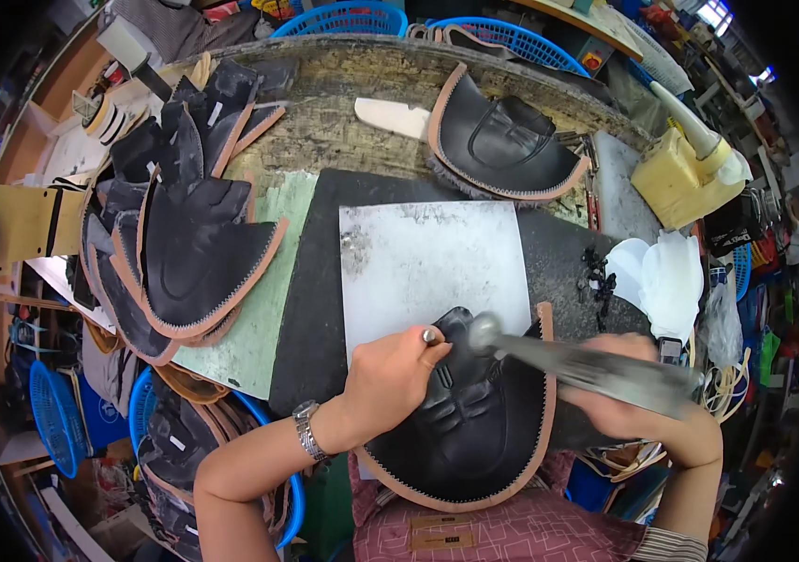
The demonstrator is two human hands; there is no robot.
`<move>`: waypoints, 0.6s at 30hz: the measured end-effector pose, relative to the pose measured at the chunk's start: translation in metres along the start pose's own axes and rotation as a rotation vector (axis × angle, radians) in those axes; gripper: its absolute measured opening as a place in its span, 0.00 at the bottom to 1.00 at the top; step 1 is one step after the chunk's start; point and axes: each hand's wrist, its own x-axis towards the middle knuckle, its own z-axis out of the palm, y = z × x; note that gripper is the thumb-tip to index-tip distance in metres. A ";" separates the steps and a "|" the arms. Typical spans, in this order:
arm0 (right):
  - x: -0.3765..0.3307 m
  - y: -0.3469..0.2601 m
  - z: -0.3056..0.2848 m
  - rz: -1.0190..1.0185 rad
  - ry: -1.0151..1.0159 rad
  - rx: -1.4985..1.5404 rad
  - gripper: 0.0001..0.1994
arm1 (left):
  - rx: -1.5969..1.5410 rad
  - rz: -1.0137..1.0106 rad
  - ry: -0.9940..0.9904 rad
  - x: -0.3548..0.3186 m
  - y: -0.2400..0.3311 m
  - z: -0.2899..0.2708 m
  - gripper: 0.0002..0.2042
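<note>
My left hand (382,377) grips a slim metal punch (428,336) whose round top sticks up past my fingers. Below it lies a black leather shoe upper (474,445) with a tan zigzag-cut edge, resting partly on a white sheet (432,253). The punch's lower end is hidden by my hand. In my right hand (605,398), fingers wrapped round its handle, is a metal hammer (587,367), smeared by motion. Its rounded head hangs over the upper's tongue, just right of the punch. Beneath the sheet is a black mat (310,272).
A pile of black shoe uppers (198,248) lies at the left. Another upper (502,140) sits at the back beside a white flat piece (392,116). To the right stand a yellowish container (680,178) and black scraps (596,272). A blue basket (291,510) of uppers is lower left.
</note>
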 end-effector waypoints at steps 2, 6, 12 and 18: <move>0.016 0.042 0.002 -0.547 -0.207 0.417 0.09 | 0.084 0.104 0.004 -0.011 -0.002 -0.001 0.03; 0.009 0.054 0.059 -0.497 0.267 0.252 0.08 | 0.035 0.203 -0.004 0.002 0.004 0.012 0.03; 0.027 0.019 0.048 -0.396 0.431 -0.058 0.18 | -0.646 -0.428 0.163 0.011 -0.014 -0.017 0.07; 0.038 0.019 0.032 -0.447 0.237 0.124 0.18 | 0.298 -0.381 0.547 0.070 -0.119 -0.143 0.15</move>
